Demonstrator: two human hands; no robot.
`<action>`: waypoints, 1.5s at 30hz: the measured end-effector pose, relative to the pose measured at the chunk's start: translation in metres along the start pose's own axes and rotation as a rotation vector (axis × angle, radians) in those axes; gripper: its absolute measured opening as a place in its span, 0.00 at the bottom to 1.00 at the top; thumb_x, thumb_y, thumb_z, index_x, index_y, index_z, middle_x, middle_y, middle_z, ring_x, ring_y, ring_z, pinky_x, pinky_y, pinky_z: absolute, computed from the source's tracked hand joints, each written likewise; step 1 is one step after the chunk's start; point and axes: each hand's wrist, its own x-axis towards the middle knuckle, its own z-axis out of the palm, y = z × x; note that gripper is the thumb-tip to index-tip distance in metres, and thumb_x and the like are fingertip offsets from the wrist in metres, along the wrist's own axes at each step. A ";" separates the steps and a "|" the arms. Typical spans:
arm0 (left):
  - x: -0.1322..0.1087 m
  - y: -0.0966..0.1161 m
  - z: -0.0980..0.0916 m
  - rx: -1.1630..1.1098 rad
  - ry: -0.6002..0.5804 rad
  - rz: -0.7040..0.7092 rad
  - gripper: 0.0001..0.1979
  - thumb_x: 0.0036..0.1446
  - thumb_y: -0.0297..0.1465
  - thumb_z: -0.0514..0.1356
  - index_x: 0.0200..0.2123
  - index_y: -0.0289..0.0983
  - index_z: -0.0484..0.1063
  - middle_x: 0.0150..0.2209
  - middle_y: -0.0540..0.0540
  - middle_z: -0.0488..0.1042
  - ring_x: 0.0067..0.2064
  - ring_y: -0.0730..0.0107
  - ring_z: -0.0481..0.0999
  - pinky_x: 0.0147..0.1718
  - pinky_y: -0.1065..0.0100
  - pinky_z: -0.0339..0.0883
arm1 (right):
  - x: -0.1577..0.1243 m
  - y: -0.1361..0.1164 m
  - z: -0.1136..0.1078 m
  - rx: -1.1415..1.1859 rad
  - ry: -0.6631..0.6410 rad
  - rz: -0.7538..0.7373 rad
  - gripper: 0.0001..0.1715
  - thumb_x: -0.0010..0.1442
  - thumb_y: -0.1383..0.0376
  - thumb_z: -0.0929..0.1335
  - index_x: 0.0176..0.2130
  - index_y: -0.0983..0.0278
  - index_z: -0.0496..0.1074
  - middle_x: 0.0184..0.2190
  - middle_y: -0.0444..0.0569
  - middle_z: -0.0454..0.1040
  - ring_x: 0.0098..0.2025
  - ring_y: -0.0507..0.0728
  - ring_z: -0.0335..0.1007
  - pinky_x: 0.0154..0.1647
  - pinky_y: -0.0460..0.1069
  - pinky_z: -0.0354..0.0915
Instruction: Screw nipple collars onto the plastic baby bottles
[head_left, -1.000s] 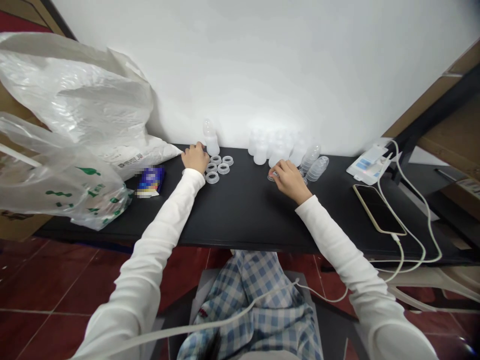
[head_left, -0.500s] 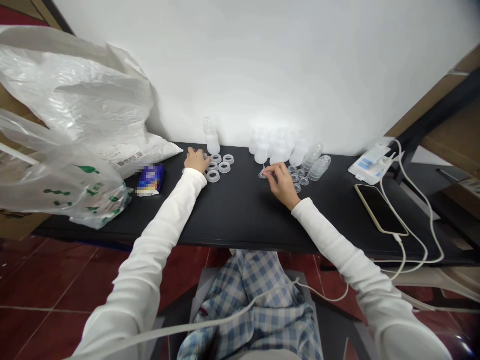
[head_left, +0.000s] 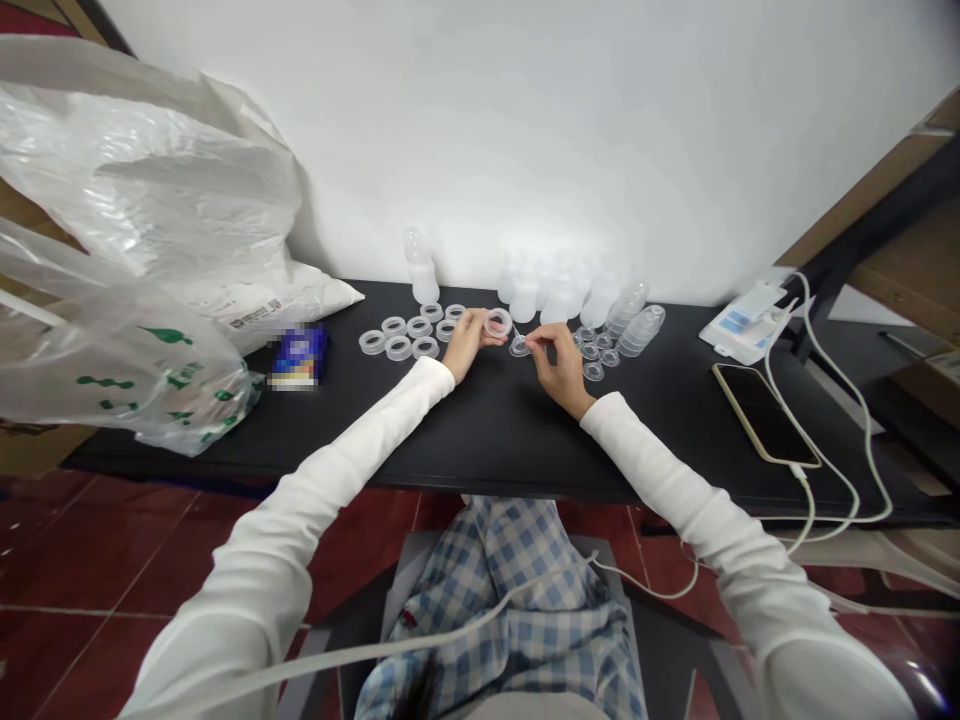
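My left hand (head_left: 468,342) holds a translucent bottle collar ring (head_left: 498,322) between thumb and fingers, raised above the table. Close beside it, my right hand (head_left: 559,365) pinches the edge of a clear silicone bottle nipple (head_left: 519,345), which is near the ring. More collar rings (head_left: 399,347) lie in a loose group left of my left hand. Several clear nipples (head_left: 593,371) sit to the right of my right hand. Behind the hands stand several frosted bottles (head_left: 523,295), with stacked clear caps (head_left: 642,330) at their right.
One capped bottle (head_left: 423,268) stands by the wall behind the rings. A blue packet (head_left: 298,356) and large plastic bags (head_left: 180,360) fill the left side. On the right lie a phone (head_left: 765,413), a white box (head_left: 746,322) and looping white cables (head_left: 855,385).
My left hand has moved right from the ring group, and a collar ring is now in its fingers. My right hand stays nearly in place with the nipple.
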 end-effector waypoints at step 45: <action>-0.033 -0.011 0.020 0.190 -0.189 0.198 0.14 0.56 0.39 0.68 0.40 0.37 0.73 0.27 0.52 0.74 0.30 0.76 0.75 0.32 0.72 0.73 | -0.003 0.009 0.001 0.001 -0.154 0.324 0.15 0.68 0.52 0.65 0.37 0.61 0.68 0.26 0.41 0.67 0.25 0.50 0.56 0.30 0.48 0.57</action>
